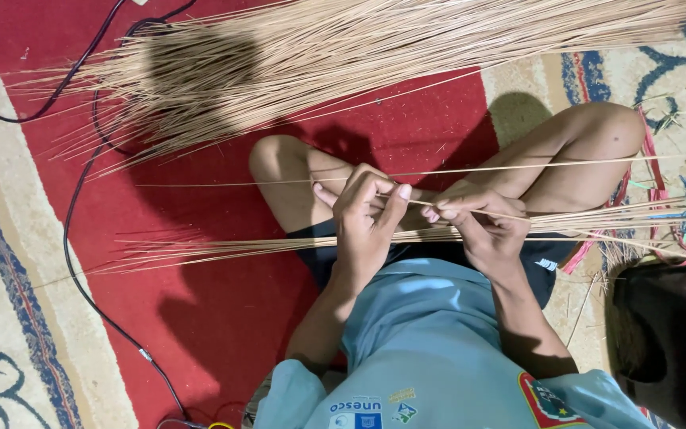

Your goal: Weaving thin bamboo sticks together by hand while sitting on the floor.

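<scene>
Head view: the person sits cross-legged on a red carpet [224, 318], seen from above. At the middle of the frame the left hand [367, 218] has its fingers closed, thumb and forefinger pinched on a thin stick [470, 168] that runs level across the knees toward the right edge. Just to its right, the right hand [478, 226] is likewise closed, fingertips clamped on the same stick or one beside it; which one I cannot tell. The two hands almost touch. Under them a small bundle [224, 250] of sticks lies across the lap, its tips fanning toward the left. A large pile [343, 56] of sticks spreads across the top of the frame. A black cable [73, 262] curves down the left side of the carpet. Coloured strips [676, 214] lie at the right edge.
</scene>
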